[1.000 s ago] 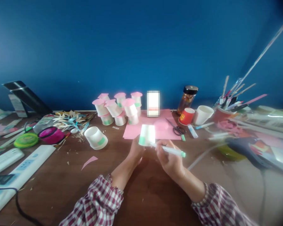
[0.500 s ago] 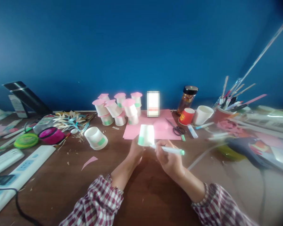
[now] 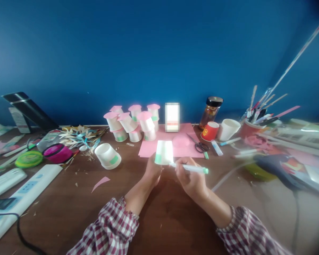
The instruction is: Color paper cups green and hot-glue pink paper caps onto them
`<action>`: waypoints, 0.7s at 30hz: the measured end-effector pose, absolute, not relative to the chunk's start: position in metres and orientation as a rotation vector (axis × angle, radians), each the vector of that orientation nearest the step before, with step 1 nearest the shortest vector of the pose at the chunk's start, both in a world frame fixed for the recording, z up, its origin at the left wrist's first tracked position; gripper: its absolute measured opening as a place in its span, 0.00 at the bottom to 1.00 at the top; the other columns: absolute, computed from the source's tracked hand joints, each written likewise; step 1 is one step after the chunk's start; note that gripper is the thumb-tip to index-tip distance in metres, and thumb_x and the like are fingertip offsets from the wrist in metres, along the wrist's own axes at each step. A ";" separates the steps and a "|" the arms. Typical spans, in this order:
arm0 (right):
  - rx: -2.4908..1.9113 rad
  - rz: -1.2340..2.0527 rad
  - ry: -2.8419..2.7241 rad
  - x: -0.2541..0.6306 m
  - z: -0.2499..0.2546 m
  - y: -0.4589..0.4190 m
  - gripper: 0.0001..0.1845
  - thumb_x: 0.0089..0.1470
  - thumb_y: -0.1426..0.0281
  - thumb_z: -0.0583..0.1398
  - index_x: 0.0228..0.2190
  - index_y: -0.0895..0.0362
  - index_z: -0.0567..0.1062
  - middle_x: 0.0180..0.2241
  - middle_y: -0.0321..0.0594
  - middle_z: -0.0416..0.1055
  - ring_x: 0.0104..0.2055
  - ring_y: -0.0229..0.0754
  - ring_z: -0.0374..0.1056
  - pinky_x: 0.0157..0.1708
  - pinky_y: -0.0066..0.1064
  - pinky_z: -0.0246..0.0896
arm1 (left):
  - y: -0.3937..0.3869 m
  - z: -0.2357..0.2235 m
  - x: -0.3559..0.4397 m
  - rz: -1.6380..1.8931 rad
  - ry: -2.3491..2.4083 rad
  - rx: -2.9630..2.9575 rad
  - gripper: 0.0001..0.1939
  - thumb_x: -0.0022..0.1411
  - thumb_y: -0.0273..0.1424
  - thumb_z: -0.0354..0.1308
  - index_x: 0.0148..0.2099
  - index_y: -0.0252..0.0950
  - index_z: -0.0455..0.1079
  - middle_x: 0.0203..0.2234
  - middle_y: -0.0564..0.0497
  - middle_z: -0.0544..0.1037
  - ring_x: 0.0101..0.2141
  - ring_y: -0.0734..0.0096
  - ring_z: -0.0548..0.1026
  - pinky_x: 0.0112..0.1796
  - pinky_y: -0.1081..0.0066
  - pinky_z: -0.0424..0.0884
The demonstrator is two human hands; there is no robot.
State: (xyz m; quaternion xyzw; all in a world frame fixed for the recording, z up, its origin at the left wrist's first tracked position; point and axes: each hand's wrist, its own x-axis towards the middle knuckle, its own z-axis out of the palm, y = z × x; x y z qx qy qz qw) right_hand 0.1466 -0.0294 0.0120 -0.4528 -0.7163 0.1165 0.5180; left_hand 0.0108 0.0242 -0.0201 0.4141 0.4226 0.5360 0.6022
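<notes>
White paper cup (image 3: pixel 164 151) | I see left-hand grip (image 3: pixel 153 168) holding it | right-hand grip (image 3: pixel 190 180) holding green-ended marker (image 3: pixel 195 168), tip by cup's lower edge

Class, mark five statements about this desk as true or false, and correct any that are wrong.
1. The right hand holds a marker with a green end. True.
2. The left hand holds nothing. False: the left hand holds a white cup with a green patch.
3. The stacked cups have blue tops. False: their tops are pink.
4. The scissors lie at least partly on pink paper. True.
5. The wall behind the desk is yellow. False: it is blue.
</notes>
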 end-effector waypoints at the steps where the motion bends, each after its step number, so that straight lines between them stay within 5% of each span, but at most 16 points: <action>1: -1.090 0.282 -1.721 0.147 0.012 -0.029 0.04 0.55 0.72 0.54 0.28 0.56 0.67 0.23 0.35 0.69 0.22 0.36 0.65 0.23 0.26 0.61 | 0.024 -0.020 0.011 1.239 0.981 0.966 0.04 0.45 0.25 0.58 0.28 0.34 0.66 0.19 0.55 0.71 0.21 0.77 0.68 0.27 0.73 0.64; 21: -1.077 0.304 -1.683 0.147 0.010 -0.028 0.02 0.54 0.74 0.54 0.30 0.56 0.66 0.22 0.34 0.68 0.21 0.35 0.64 0.23 0.25 0.61 | 0.023 -0.017 0.012 1.231 0.937 0.877 0.06 0.43 0.24 0.61 0.26 0.34 0.66 0.18 0.55 0.69 0.21 0.78 0.66 0.27 0.73 0.63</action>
